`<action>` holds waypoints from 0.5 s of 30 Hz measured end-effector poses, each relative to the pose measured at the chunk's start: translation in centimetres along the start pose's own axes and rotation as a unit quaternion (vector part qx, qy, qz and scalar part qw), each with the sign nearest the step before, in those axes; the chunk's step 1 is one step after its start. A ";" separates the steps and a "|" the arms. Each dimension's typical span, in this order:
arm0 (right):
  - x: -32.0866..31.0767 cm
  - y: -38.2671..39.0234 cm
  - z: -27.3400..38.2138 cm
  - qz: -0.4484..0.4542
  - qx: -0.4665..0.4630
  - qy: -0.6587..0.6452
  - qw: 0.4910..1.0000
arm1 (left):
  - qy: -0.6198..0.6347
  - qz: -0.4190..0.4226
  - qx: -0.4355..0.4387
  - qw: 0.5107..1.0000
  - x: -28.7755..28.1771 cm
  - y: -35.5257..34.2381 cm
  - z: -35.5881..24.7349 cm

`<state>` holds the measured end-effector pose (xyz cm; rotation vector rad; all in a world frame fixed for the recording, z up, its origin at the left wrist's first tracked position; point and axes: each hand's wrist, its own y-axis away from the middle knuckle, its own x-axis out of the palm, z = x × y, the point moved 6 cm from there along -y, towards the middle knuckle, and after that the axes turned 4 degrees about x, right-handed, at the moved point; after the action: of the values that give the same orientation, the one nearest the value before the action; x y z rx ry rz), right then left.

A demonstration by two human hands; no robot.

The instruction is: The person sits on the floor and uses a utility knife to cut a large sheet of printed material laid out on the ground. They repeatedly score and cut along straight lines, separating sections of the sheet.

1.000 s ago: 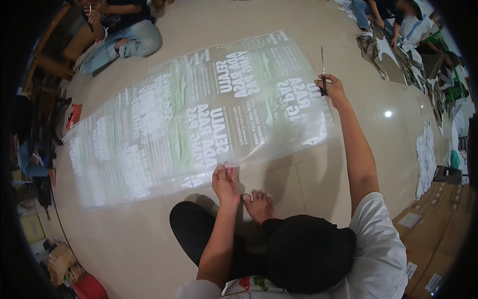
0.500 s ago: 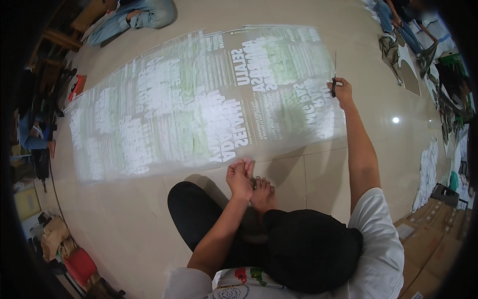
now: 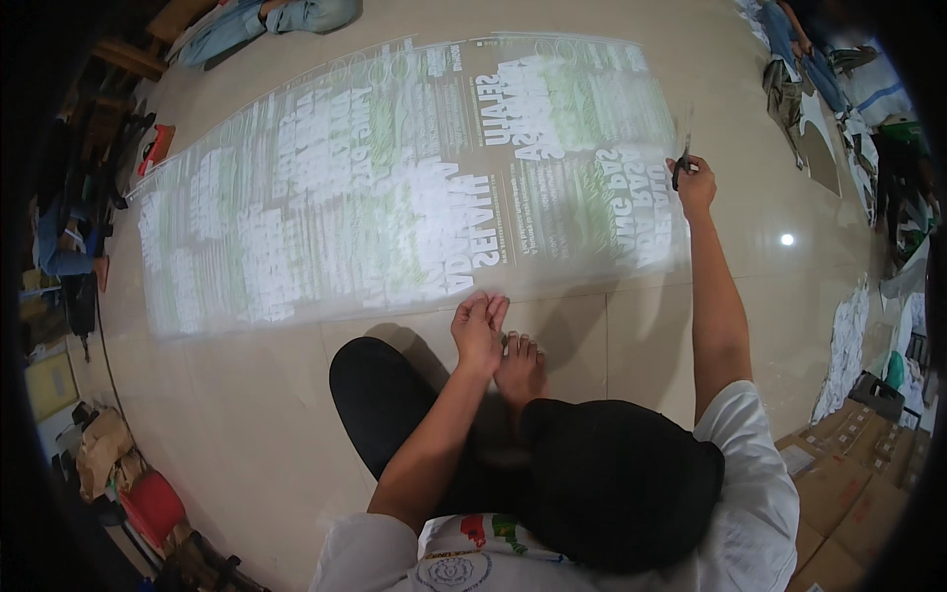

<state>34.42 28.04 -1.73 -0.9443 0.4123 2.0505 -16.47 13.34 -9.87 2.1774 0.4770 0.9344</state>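
A large clear plastic sheet [image 3: 552,266] with white and green print lies spread on the tiled floor before me, rippled in places. My right hand [image 3: 696,184] is closed round the handles of dark-handled scissors [image 3: 687,138] at the sheet's right edge. The scissor blades point away from me; whether they touch the sheet I cannot tell. My left hand [image 3: 477,331] is closed in a pinch at the near edge of the sheet, just left of my bare foot [image 3: 522,367]. What its fingertips hold is too small to make out.
Another person's jeans-clad leg [image 3: 222,37] rests beyond the sheet at the far left. A red tool [image 3: 156,148] lies off the sheet's left end. White crumpled material [image 3: 843,350] and cardboard boxes [image 3: 838,493] line the right side. A red round object [image 3: 153,505] sits lower left.
My right hand has moved a little to the right with the scissors. The sheet's right part appears shifted slightly right and flatter. My left hand keeps its pinch; the whole view has tilted slightly.
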 end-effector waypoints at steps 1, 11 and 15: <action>-0.8 1.8 1.0 -0.056 -0.022 0.055 0.997 | -0.010 -0.008 0.000 1.000 -0.4 0.0 -0.1; 0.1 34.3 -0.8 0.389 0.228 -0.328 0.830 | -0.080 0.025 -0.020 0.996 0.7 -0.2 0.3; -0.9 43.5 0.5 0.502 0.231 -0.247 0.796 | -0.102 0.045 0.008 0.994 0.4 -0.8 0.5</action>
<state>0.07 1.35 -2.56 0.2419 1.2381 2.7782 -15.92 13.85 -10.51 2.2949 0.2913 0.7450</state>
